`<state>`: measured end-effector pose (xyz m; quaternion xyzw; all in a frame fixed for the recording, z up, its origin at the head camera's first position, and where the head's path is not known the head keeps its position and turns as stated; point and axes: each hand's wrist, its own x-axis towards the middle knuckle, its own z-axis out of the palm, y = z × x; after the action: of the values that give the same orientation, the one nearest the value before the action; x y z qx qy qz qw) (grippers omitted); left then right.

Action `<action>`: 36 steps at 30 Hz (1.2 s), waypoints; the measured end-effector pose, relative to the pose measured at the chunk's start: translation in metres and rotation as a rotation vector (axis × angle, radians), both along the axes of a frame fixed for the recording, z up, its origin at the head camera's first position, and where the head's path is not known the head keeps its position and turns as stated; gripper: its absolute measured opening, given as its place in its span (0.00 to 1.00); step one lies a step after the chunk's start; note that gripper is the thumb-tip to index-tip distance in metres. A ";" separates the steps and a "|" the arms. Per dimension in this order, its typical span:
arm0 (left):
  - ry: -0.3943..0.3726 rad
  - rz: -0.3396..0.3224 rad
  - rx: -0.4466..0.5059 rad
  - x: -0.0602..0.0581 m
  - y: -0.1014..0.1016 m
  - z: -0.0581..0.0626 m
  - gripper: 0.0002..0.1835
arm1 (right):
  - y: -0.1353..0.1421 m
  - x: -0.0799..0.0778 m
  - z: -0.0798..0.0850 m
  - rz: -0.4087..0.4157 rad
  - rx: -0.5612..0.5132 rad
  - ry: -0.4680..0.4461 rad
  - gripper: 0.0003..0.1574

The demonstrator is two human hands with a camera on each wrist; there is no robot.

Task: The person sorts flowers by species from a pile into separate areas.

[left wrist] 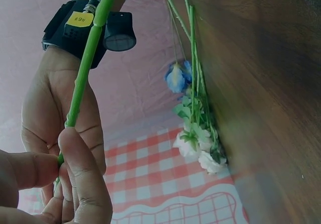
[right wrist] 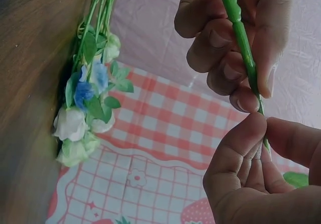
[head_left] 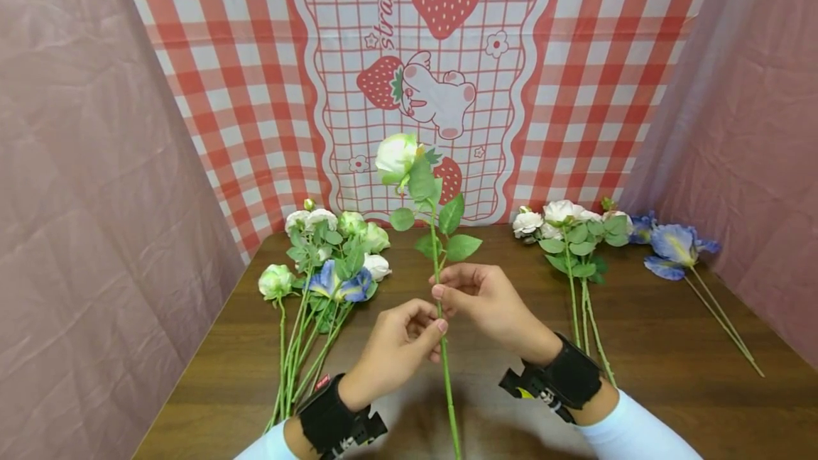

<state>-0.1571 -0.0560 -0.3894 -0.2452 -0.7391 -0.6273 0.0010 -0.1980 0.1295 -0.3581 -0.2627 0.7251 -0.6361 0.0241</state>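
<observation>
Left hand [head_left: 399,346] and right hand [head_left: 492,300], fingers curled, are gripping a white rose [head_left: 396,156] roughly upright between the left bunch [head_left: 339,282], lying near the left table [head_left: 224,346] edge, and the well-separated right bunch [head_left: 578,234].

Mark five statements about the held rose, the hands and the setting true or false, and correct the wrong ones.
1. The right hand pinches the rose by its stem, nearer the bloom than the left hand. True.
2. The held rose has a deep red bloom. False: its bloom is white, tinged with green.
3. A blue iris lies among the flowers on the left of the table. True.
4. The white roses on the right are the outermost flowers there. False: blue irises lie farther right than those white roses.
5. The cloth behind the table is printed with strawberries. True.
</observation>
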 end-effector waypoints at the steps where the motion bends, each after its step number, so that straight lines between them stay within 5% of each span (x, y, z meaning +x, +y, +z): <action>1: -0.001 0.003 0.000 0.000 0.000 0.000 0.07 | 0.000 0.000 0.000 0.000 0.000 -0.002 0.11; 23: 0.013 0.031 -0.051 -0.004 -0.001 -0.001 0.09 | 0.004 -0.009 -0.006 -0.037 -0.002 0.009 0.12; 30: 0.209 0.156 -0.214 -0.015 -0.017 0.007 0.05 | 0.018 -0.020 -0.001 -0.177 0.041 0.090 0.11; 36: 0.357 0.253 -0.472 -0.027 -0.041 0.014 0.01 | 0.027 -0.033 -0.003 -0.293 0.067 0.130 0.12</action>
<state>-0.1843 -0.0968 -0.3758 -0.2509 -0.8770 -0.3805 0.1518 -0.2308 0.1564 -0.3609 -0.1938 0.7765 -0.5899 -0.1071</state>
